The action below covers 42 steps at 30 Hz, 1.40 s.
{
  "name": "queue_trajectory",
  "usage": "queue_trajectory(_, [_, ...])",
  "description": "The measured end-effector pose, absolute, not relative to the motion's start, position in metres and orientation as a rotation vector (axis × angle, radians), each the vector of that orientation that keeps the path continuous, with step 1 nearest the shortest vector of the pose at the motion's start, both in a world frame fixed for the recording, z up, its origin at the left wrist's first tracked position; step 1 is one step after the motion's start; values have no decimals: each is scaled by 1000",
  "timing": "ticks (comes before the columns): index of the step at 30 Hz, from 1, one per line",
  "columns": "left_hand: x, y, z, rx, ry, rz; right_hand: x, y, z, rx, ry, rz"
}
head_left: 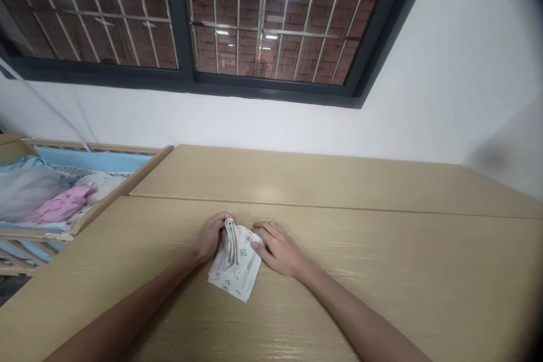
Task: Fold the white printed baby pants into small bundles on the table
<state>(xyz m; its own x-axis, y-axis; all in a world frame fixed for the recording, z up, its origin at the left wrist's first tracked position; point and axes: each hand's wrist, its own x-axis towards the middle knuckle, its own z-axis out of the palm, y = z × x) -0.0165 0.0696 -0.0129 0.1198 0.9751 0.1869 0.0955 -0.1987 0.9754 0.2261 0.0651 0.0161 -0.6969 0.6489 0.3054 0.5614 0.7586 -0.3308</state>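
A small white folded cloth (242, 267) with a green print lies on the wooden tabletop. Along its upper left side runs a rolled or folded grey-green trim; whether it is a garment cannot be made out. My left hand (211, 236) is closed on the upper left corner, its fingertips partly hidden behind the fabric. At the upper right edge my right hand (276, 249) pinches the cloth between thumb and fingers.
The pale wooden tabletop (360, 283) spreads around both hands, with a seam across it towards the wall. At the left stands a wooden crib (121, 195) with blue lining, a pink cloth (63, 203) and white bedding. A dark-framed barred window (271, 87) is above.
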Motion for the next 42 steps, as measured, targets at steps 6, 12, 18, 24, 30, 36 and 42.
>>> queue_trajectory(6, [-13, 63, -7, 1540, 1147, 1147, 226, 65, 15, -910, -2547, 295])
queue_trajectory(12, [-10, 61, -8, 1661, 1212, 1128, 226, 65, 17, -909, -2540, 279])
queue_trajectory(18, [-11, 63, -7, 1479, 1095, 1193, 226, 65, 18, -903, -2550, 274])
queue_trajectory(24, [-16, 72, -12, 1243, 1047, 1323, 226, 65, 17, -916, -2545, 288])
queue_trajectory(30, [-19, 76, -14, 1072, 1065, 1352, 226, 65, 17, -920, -2540, 295])
queue_trajectory(36, [-17, 75, -10, 1004, 1012, 1362, 226, 65, 18, -918, -2549, 287])
queue_trajectory(42, [-16, 75, -7, 1035, 980, 1365, 226, 65, 17, -900, -2547, 278])
